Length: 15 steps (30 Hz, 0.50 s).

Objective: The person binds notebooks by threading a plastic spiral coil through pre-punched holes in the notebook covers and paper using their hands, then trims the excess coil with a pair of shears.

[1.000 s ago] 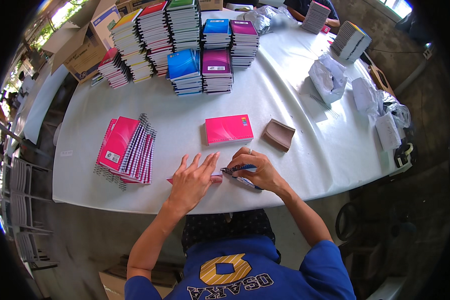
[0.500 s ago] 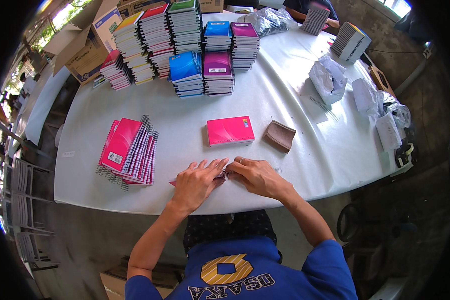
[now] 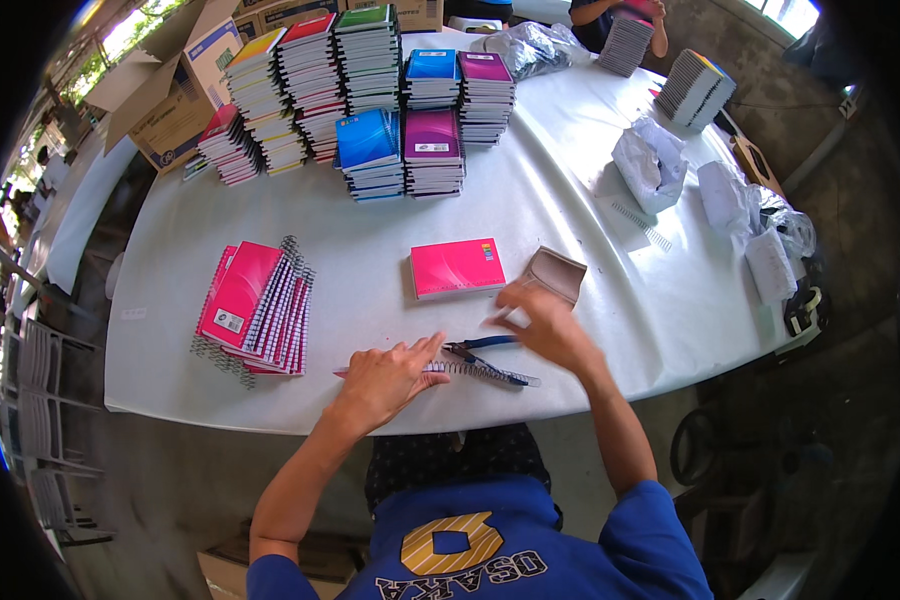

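Near the table's front edge, my left hand (image 3: 382, 385) is closed over a small notebook (image 3: 341, 373), of which only a pink corner shows. A wire coil (image 3: 500, 375) sticks out to the right from under its thumb. Against the coil lie pliers (image 3: 478, 352) with blue handles, touched by neither hand. My right hand (image 3: 555, 328), blurred, is raised with fingers apart and nothing visible in it. It is beside a brown curved block (image 3: 558, 272) and a pink notebook pad (image 3: 458, 267). To the left lies a fanned pile of pink notebooks (image 3: 245, 300) with loose coils poking out.
Tall stacks of coloured notebooks (image 3: 370, 75) stand at the back left before cardboard boxes (image 3: 170, 115). At the right are an open white bag (image 3: 652, 165), a loose coil (image 3: 642, 225) and wrapped white packs (image 3: 770, 265). A co-worker's hands (image 3: 655, 25) are at the far end by another stack.
My right hand has lifted away from the left, moving right and farther over the table. The pliers and coil, formerly covered by my hands, now show. The co-worker's hand has risen.
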Tool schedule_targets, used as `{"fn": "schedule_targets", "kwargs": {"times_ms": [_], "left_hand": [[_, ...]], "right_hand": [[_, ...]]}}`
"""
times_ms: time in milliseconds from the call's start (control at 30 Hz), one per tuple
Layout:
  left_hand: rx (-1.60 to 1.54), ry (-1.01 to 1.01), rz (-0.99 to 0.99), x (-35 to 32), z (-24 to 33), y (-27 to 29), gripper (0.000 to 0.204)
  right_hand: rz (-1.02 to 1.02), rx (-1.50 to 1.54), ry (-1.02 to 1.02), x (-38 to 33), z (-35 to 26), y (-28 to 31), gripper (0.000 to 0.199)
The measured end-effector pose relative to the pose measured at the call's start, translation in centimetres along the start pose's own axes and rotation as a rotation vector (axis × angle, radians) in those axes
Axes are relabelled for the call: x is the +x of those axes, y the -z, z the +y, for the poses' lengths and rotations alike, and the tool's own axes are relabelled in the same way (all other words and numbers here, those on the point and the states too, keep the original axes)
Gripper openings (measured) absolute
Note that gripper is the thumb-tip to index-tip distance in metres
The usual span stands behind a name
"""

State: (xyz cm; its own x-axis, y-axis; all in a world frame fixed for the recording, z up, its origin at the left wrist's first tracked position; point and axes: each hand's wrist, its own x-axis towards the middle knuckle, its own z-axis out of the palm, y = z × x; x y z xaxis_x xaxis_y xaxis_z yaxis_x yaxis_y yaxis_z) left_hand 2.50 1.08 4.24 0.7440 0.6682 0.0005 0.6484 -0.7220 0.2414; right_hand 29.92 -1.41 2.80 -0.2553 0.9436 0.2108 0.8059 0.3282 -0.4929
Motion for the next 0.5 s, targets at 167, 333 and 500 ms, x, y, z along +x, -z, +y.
{"fn": "schedule_targets", "kwargs": {"times_ms": [167,333,500], "left_hand": [[0.034,-0.138,0.104,0.0,0.0,-0.3,0.071],[0.022,-0.109,-0.071,-0.2,-0.1,0.2,0.077],[0.128,-0.012,0.254,-1.4,-1.6,0.0,0.086]], "right_hand": [[0.085,-0.412,-0.729,0.0,4.3,-0.4,0.059],[0.202,-0.376,-0.405,0.9,7.7,-0.9,0.06],[-0.078,0.68,-0.188,2.4,2.4,5.5,0.041]]}}
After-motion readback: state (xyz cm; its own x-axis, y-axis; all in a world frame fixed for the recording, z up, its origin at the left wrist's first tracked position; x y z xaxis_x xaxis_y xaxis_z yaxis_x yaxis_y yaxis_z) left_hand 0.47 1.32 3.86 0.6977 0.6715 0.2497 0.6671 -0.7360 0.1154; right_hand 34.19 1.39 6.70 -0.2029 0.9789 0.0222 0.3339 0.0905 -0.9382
